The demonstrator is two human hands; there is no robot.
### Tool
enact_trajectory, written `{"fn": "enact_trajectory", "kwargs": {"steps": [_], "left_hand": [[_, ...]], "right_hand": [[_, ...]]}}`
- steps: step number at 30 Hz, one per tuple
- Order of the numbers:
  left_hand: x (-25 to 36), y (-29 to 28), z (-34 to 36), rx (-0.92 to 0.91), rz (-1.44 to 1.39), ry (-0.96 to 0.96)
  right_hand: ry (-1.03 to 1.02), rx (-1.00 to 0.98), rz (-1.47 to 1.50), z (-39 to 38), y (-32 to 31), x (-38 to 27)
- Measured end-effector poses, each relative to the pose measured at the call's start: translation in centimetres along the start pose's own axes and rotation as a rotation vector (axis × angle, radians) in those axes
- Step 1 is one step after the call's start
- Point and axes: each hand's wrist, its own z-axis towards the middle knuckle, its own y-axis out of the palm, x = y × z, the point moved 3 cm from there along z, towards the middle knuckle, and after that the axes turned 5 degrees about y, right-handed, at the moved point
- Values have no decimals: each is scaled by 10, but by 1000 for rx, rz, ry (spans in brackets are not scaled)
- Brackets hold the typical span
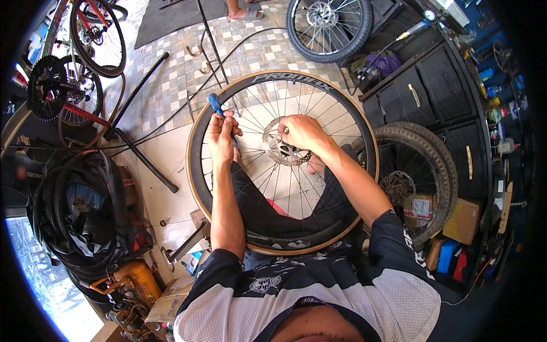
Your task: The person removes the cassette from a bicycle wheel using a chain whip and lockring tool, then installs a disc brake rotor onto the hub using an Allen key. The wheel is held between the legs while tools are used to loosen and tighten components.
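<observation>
A bicycle wheel (200, 159) with a deep black rim and tan-edged tyre lies across my lap. At its hub is a silver disc brake rotor (271, 149). My left hand (222, 135), over the left spokes, is closed round a blue-handled tool (215, 104); the rounded handle end sticks out above the fingers, and the fingers hide much of the rest. The right hand (304, 133) reaches over the rotor, its fingers curled together at the hub. Whatever is between those fingertips is hidden or too small to name.
Bicycles (98, 40) stand at the far left, near a black stand leg (147, 162). Tyres and tubes (80, 199) are heaped left. Another wheel (329, 28) leans at the back; muddy wheels (441, 171) rest against black drawers (444, 80) on the right. A cable (239, 47) crosses the tiles.
</observation>
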Motion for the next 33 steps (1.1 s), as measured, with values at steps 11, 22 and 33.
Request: {"fn": "enact_trajectory", "kwargs": {"steps": [11,22,33], "left_hand": [[3,1,-1,4,24,-3],[1,4,0,-3,31,4],[2,6,-2,9,30,-8]], "right_hand": [[-43,-7,-9,0,5,3],[131,-193,1440,-10,0,46],[-90,71,-42,-33,9,2]]}}
